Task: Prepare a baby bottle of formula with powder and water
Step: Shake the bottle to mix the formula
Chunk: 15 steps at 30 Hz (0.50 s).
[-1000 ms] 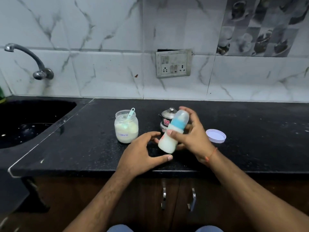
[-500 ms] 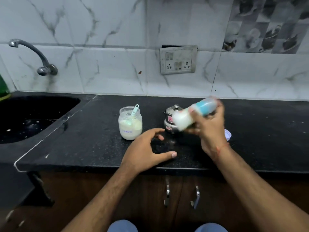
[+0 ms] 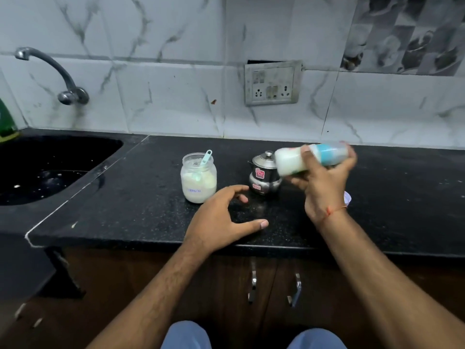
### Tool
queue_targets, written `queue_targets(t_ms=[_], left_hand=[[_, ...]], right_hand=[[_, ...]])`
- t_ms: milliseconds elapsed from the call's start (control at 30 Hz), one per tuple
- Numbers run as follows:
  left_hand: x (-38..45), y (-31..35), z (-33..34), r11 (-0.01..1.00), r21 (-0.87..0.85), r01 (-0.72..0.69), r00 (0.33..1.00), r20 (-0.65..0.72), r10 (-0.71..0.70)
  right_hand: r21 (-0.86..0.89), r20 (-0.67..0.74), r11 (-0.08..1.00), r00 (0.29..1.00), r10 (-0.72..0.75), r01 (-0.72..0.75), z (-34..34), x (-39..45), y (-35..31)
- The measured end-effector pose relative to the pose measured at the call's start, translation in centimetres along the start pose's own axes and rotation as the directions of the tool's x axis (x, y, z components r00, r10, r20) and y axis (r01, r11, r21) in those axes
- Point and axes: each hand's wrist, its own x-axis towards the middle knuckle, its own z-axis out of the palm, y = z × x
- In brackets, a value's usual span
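Observation:
My right hand (image 3: 324,182) grips the baby bottle (image 3: 289,161), which lies almost sideways in the air, blurred, with milky liquid inside and its blue collar and clear cap pointing right. My left hand (image 3: 224,220) rests on the black counter (image 3: 130,207) near the front edge, fingers spread, holding nothing. An open glass jar of white formula powder (image 3: 198,181) stands left of centre with a light teal scoop (image 3: 206,157) sticking out. A small steel lidded pot (image 3: 264,176) stands just behind and below the bottle.
The jar's white lid (image 3: 347,197) peeks out behind my right wrist. A black sink (image 3: 45,170) with a curved tap (image 3: 55,74) lies at the left. A switch and socket plate (image 3: 273,83) is on the marble wall. Cabinet handles (image 3: 253,285) are below.
My right hand lifted the bottle off the counter and tipped it from upright to nearly sideways. My left hand let go of it and stayed on the counter.

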Motion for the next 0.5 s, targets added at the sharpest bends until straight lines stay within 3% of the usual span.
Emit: queue_targets(t_ms=[67, 200, 300, 500], left_hand=[[-0.1, 0.1, 0.0, 1.000, 0.012, -0.017, 1.000, -0.016, 0.017], [0.1, -0.1, 0.1, 1.000, 0.011, 0.003, 1.000, 0.003, -0.003], [0.1, 0.0, 0.0, 1.000, 0.021, -0.004, 1.000, 0.018, 0.004], [0.4, -0.7, 0.2, 0.994, 0.104, -0.017, 0.999, 0.051, 0.012]], right_hand=[[-0.166, 0.168, 0.986, 0.985, 0.048, -0.020, 0.0, -0.6, 0.2], [-0.065, 0.052, 0.998, 0.998, 0.023, -0.020, -0.6, -0.9, 0.5], [-0.216, 0.252, 0.974, 0.960, 0.118, -0.063, -0.2, -2.1, 1.3], [-0.325, 0.315, 0.945, 0.946, 0.078, 0.030, 0.1, -2.5, 2.6]])
